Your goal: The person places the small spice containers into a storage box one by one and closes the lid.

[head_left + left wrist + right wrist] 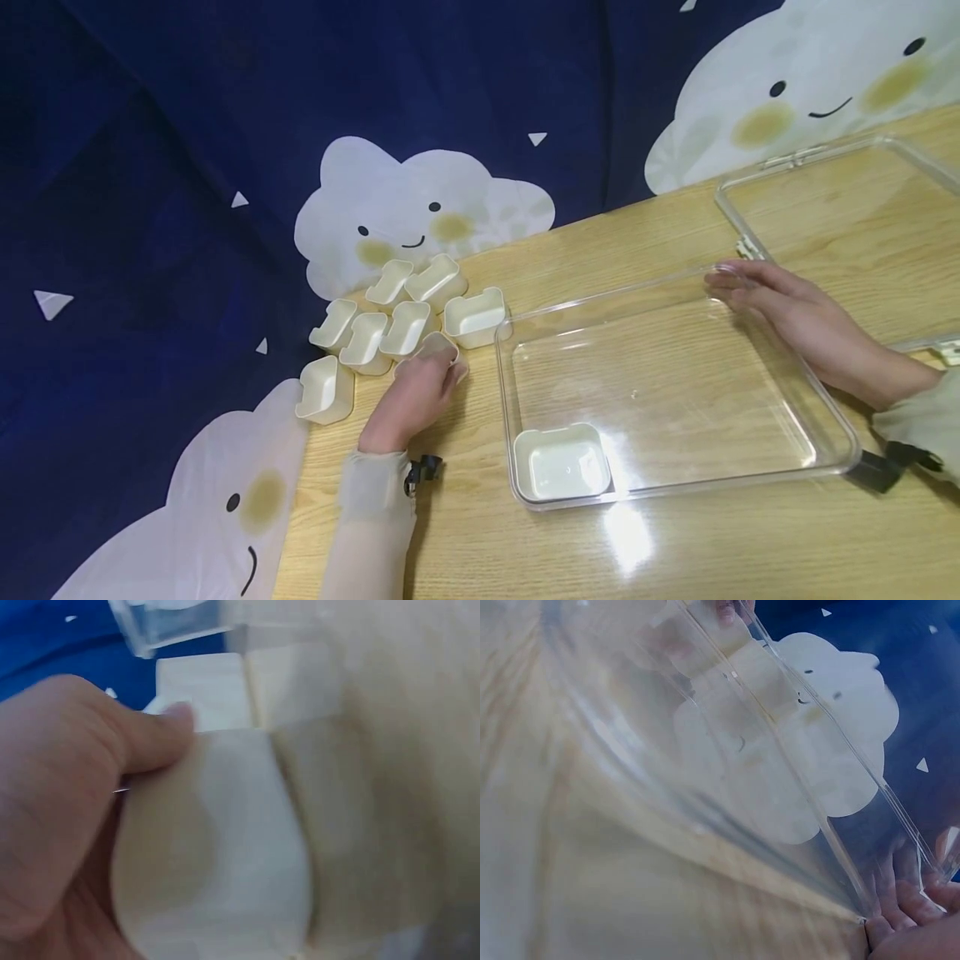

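Pinching a cup (225, 847) between thumb and fingers of the left hand (416, 398), at the near right edge of a cluster; mostly covered from above by that hand. Could nudge the other cups (405, 329), just left of and beyond the grip, if lifting sideways instead of straight up; packed close, so could shift several at once. Could also bump the stray cup (475, 321) beyond the grip to the right, near the wall of the clear box (645, 383). Could lose hold if pinching too near the smooth edge; cannot judge finger depth, too blurred in left wrist view. Could catch the box wall, right of the left grip, if moving that way too low: see-through rim, easy to misjudge. Touching the box's far right corner with the right hand (810, 325); cannot tell whether pinching the rim or merely bracing. If bracing lightly, could let the box skid on the table (480, 533) when knocked, jostling the corner cup (562, 462), near and left of the right hand. Could also shove the clear lid (738, 223), just beyond that hand, by drifting outward.
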Demonstrator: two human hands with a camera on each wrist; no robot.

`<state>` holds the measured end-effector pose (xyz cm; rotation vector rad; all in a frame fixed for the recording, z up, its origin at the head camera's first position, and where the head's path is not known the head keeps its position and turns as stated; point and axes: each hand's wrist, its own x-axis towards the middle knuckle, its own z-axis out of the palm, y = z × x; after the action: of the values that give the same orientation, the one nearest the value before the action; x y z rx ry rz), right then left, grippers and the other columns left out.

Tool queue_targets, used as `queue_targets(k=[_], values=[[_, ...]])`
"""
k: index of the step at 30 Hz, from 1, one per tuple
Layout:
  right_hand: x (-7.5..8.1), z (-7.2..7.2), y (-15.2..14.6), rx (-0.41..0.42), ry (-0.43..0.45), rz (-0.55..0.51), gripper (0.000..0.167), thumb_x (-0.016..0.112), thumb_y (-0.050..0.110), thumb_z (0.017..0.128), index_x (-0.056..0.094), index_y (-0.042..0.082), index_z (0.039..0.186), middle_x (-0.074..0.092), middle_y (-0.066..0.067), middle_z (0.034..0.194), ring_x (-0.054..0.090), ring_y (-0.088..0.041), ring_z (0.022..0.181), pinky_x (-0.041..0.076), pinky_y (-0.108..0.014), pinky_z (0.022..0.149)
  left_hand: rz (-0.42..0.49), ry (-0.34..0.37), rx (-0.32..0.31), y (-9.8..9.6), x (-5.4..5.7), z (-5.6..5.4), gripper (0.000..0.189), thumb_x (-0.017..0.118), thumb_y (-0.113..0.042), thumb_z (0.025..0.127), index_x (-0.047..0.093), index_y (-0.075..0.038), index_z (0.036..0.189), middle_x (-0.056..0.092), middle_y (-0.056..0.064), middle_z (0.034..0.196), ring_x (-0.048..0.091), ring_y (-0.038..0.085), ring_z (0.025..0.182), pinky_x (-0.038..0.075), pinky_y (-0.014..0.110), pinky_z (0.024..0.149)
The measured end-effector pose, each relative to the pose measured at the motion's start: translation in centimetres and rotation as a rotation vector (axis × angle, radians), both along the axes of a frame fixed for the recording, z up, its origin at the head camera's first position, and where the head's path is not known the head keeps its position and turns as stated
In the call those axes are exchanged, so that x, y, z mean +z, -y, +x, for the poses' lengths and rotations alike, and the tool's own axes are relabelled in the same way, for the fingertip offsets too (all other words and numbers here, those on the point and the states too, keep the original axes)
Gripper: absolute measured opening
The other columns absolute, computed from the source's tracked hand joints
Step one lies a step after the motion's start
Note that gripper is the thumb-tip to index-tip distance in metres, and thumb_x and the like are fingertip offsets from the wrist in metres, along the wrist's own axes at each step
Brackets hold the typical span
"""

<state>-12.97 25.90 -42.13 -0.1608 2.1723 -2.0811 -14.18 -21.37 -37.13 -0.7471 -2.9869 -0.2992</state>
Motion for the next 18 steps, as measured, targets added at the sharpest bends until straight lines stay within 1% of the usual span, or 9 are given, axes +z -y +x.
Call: queue_targets(k=[3, 6, 13, 18], values=[[0.04, -0.02, 0.00, -0.002, 0.004, -0.001, 0.040, 0.046, 0.021, 0.111, 0.040, 0.015, 0.150, 0.063, 0.025, 0.135, 0.059, 0.016, 0.121, 0.048, -0.006, 0.095, 0.001, -0.017, 0.034, -0.05, -0.54, -0.19, 0.027, 0.055, -0.021, 0.106, 0.047, -0.012, 0.082, 0.049, 0.005, 0.084, 0.051, 0.022, 0.076, 0.046, 0.043, 0.069], [0.07, -0.01, -0.01, -0.003, 0.009, 0.003, 0.039, 0.046, 0.022, 0.111, 0.040, 0.016, 0.149, 0.063, 0.026, 0.135, 0.059, 0.016, 0.121, 0.048, -0.005, 0.094, -0.001, -0.029, 0.054, -0.12, -0.76, -0.27, 0.029, 0.055, -0.022, 0.106, 0.046, -0.012, 0.081, 0.049, 0.005, 0.085, 0.050, 0.022, 0.075, 0.044, 0.042, 0.067], [0.06, 0.06, -0.05, 0.000, 0.007, 0.011, 0.038, 0.045, 0.023, 0.111, 0.041, 0.016, 0.148, 0.062, 0.026, 0.135, 0.058, 0.017, 0.121, 0.047, -0.005, 0.095, -0.005, -0.044, 0.049, -0.19, -0.86, -0.32, 0.029, 0.057, -0.022, 0.105, 0.046, -0.012, 0.079, 0.051, 0.006, 0.084, 0.050, 0.022, 0.075, 0.044, 0.043, 0.066], [0.04, 0.05, 0.03, 0.005, 0.004, -0.023, 0.039, 0.046, 0.021, 0.111, 0.041, 0.015, 0.149, 0.063, 0.025, 0.135, 0.059, 0.015, 0.121, 0.048, -0.006, 0.095, -0.009, -0.048, 0.041, -0.17, -0.83, -0.27, 0.029, 0.058, -0.022, 0.105, 0.048, -0.012, 0.080, 0.050, 0.005, 0.082, 0.050, 0.022, 0.074, 0.044, 0.042, 0.065]])
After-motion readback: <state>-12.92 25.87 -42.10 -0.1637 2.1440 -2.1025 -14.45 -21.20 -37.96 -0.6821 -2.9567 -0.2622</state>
